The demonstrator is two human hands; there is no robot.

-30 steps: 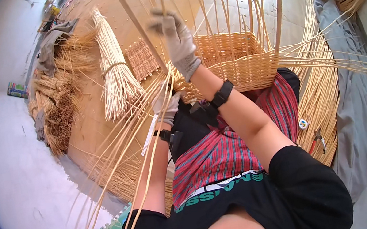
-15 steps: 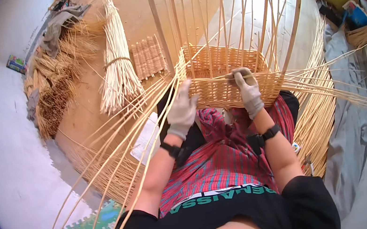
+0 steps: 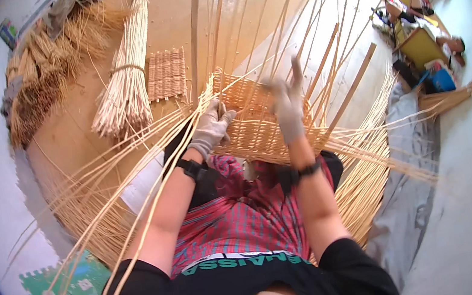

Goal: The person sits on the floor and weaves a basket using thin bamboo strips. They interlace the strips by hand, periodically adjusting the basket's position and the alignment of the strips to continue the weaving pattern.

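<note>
Right hand (image 3: 288, 109) is up off the near rim since the last frame; the view has swung as well, so the basket (image 3: 265, 140) now sits further left and slopes down to the right. It's just past the striped lap cloth (image 3: 232, 221), partly woven, thin stakes (image 3: 282, 9) rising out of it, broad flat slats (image 3: 355, 87) at the corners.

Right grip: fingers look spread and upright in front of the basket's right half. Motion-blurred; I see no strand pinched in them, can't rule one out. Left hand (image 3: 211, 130): at the near left corner, fingers bent in against the rim. Can't tell if they pinch the rim or a strand.

Step looks like weaving the near wall. To do it well, my take:
- left braces that corner so the wall doesn't twist
- work one strand at a time, alternate in front of and behind stakes, snug each pass onto the row below
- keep stakes upright; over-pulling likely drags the wall inward
- loose ends (image 3: 171, 123) fan out left over the left forearm, so snag risk; same for the tails (image 3: 365, 155) out right.
</note>
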